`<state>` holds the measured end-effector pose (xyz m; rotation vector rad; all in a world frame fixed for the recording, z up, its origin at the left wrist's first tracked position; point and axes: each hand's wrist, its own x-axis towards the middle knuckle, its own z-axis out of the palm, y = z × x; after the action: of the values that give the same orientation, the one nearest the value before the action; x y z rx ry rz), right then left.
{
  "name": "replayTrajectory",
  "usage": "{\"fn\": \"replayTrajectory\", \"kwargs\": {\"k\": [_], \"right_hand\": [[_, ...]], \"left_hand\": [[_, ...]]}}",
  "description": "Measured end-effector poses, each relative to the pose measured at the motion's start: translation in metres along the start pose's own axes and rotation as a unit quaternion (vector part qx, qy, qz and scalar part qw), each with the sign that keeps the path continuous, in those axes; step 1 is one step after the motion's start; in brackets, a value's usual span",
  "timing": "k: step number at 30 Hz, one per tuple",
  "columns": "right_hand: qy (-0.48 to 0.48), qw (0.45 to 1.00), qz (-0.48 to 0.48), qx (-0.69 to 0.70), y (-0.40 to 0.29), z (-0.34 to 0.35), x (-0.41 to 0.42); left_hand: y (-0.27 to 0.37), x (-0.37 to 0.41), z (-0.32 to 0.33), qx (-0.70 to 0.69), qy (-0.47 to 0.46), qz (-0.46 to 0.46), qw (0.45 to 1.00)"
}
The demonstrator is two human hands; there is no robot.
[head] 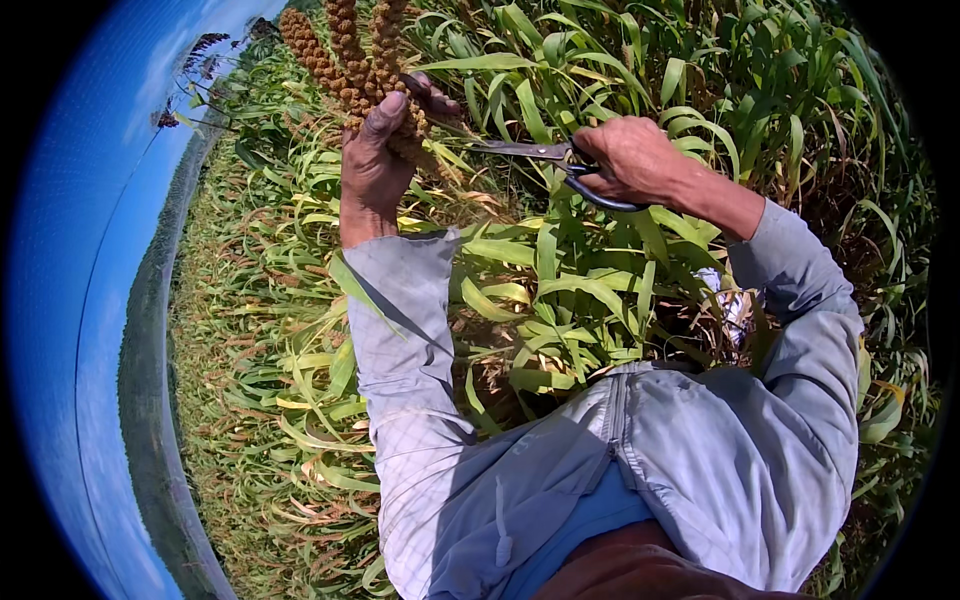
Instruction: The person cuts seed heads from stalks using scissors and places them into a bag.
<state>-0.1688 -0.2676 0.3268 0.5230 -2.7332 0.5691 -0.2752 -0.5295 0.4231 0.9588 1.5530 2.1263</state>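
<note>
My left hand grips a bunch of several brown millet seed heads, their tops running past the upper edge of the picture. The thumb lies across the near side of the bunch, and fingertips show on its far side. Thin stalks and a drooping seed head hang out to the right of that hand. Around the dark handles of a pair of scissors my right hand is closed. The blades point left toward the stalks beside the bunch; whether they touch a stalk I cannot tell.
Dense green and yellowing millet leaves surround both arms. A white crumpled item lies among the plants near my right sleeve. More seed heads stand across the field at left, before a wooded hill and blue sky.
</note>
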Motion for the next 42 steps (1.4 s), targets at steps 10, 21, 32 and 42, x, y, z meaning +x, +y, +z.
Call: {"fn": "replayTrajectory", "kwargs": {"k": [10, 21, 32, 42], "right_hand": [[0.062, 0.878, 0.277, 0.386, 0.083, -0.016, -0.075], [-0.036, 0.885, 0.332, 0.324, 0.136, 0.029, -0.114], [-0.129, 0.908, 0.236, 0.322, 0.120, 0.001, -0.093], [-0.203, 0.859, 0.216, 0.417, 0.052, 0.012, -0.008]], "left_hand": [[0.024, 0.018, 0.037, -0.171, -0.090, 0.171, 0.966], [-0.201, 0.086, 0.102, 0.281, 0.079, -0.175, 0.940], [-0.158, 0.042, 0.091, -0.086, 0.029, -0.134, 0.987], [-0.105, -0.019, 0.039, 0.006, 0.110, -0.105, 0.988]]}}
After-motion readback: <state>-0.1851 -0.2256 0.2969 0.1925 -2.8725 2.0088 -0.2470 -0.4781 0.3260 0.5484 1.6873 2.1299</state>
